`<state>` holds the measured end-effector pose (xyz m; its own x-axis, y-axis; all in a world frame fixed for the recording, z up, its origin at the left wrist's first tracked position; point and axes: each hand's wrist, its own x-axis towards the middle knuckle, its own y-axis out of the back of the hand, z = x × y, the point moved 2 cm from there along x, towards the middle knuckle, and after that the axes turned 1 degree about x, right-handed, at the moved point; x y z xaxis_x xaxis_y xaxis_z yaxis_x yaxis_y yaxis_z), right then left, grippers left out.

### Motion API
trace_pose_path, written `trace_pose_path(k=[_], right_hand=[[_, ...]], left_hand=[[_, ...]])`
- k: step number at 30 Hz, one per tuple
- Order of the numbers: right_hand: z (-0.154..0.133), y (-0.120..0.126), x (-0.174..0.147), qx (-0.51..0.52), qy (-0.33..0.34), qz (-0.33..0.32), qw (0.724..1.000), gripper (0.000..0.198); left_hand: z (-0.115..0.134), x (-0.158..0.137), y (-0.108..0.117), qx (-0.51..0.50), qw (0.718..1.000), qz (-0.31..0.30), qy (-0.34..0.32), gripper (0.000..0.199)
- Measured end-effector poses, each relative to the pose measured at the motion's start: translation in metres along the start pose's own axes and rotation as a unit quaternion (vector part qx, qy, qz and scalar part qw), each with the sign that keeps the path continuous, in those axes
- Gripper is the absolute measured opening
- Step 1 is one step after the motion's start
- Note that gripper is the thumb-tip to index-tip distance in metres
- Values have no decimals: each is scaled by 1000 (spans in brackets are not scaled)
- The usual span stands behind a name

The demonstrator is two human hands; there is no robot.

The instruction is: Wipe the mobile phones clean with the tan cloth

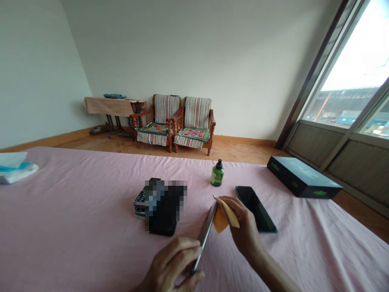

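Note:
My left hand (178, 263) grips the near end of a thin, flat device (207, 231), which looks like a phone seen edge-on and tilted up from the bed. A yellow cloth (221, 221) is pinched in my right hand (241, 221), against the far end of that device. To the right of this hand lies a dark phone (258, 211), screen up. On the left, another black phone (164, 227) rests beside a small stack of devices (140, 200); part of this group is pixelated. A green pump bottle (217, 174) stands upright beyond my hands.
A black box (304, 178) with green markings sits at the right on the pink sheet (75, 227). A tissue pack (18, 172) lies at the far left. Behind the bed are two wooden chairs (194, 117) and a cloth-covered table (106, 106); windows (340, 101) are at the right.

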<state>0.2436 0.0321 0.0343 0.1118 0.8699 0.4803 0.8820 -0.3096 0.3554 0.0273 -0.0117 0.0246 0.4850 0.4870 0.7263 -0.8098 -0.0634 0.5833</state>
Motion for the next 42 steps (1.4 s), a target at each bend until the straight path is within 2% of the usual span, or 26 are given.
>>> trace_pose_path(k=[4, 9, 14, 17, 21, 24, 26, 28, 32, 36, 42], right_hand=[[-3, -1, -2, -94, 77, -22, 992, 38], [-3, -8, -14, -109, 129, -45, 985, 48], [-14, -18, -36, -87, 155, -69, 982, 60], [-23, -27, -56, -43, 177, -99, 978, 58], [-26, -34, -72, -11, 171, -115, 978, 52], [-20, -28, -59, -39, 156, -112, 981, 52], [-13, -19, -40, -74, 135, -69, 986, 51], [-6, -10, -17, -103, 116, -33, 987, 42], [4, -1, 12, -135, 84, -3, 987, 30], [5, -6, 5, -124, 100, 10, 987, 34], [-8, -25, -31, -56, 174, -40, 982, 50]], left_hand=[[0, 2, -1, 4, 1000, 9, 21, 29], [-1, 4, -2, 0, 1000, 11, 8, 24], [-2, 5, -1, -4, 1000, 14, 12, 23], [-3, 6, 0, -6, 1000, 17, 20, 23], [-2, 7, 0, -13, 1000, 13, 15, 21], [-4, 6, 0, 1, 1000, 24, 20, 24], [-5, 5, 0, 8, 999, 30, 21, 28], [-6, 4, 0, 9, 999, 33, 18, 29], [-7, 4, 0, 18, 999, 45, 19, 29], [-10, 3, -1, 9, 999, 48, 12, 29], [-12, 2, -1, 6, 999, 39, 13, 26]])
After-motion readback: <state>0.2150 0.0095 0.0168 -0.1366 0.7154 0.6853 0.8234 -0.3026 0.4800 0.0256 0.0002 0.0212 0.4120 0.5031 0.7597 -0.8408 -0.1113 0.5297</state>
